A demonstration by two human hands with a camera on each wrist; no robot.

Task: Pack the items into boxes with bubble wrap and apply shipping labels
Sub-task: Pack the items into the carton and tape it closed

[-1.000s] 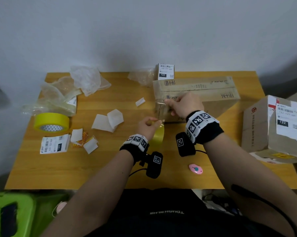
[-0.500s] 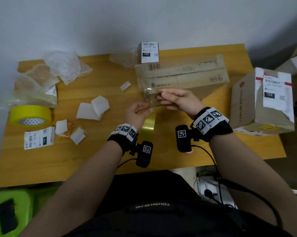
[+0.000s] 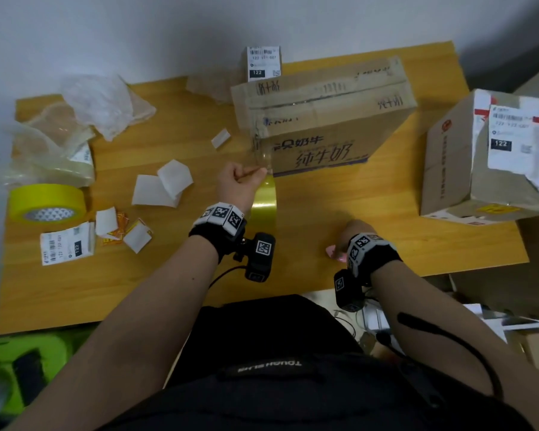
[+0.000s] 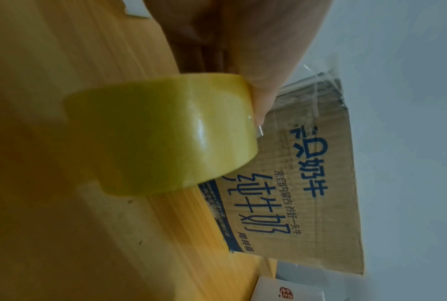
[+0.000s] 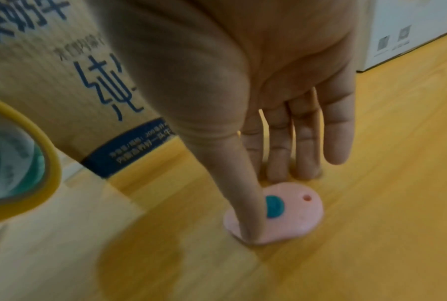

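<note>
A long cardboard milk box [image 3: 321,119] lies across the back of the wooden table [image 3: 386,219]. My left hand [image 3: 255,174] grips a yellow-tinted roll of clear tape [image 3: 263,197] just in front of the box's left corner. A clear strip runs from the roll up onto that corner. In the left wrist view the fingers [image 4: 243,61] curl round the roll [image 4: 160,138] in front of the box [image 4: 307,183]. My right hand [image 3: 349,234] is down at the table's near edge over a pink cutter [image 3: 335,253]. The thumb [image 5: 245,203] touches the cutter [image 5: 294,213] and the fingers are straight behind it.
A second yellow tape roll [image 3: 47,203], a printed label [image 3: 66,245] and white backing scraps [image 3: 162,188] lie at the left. Crumpled plastic wrap [image 3: 103,104] sits at the back left. A labelled box [image 3: 485,157] stands at the right, a small labelled box [image 3: 263,63] at the back.
My right hand has left the box's left corner and come down to the pink cutter near the table's front edge. The left hand still holds the roll by the box.
</note>
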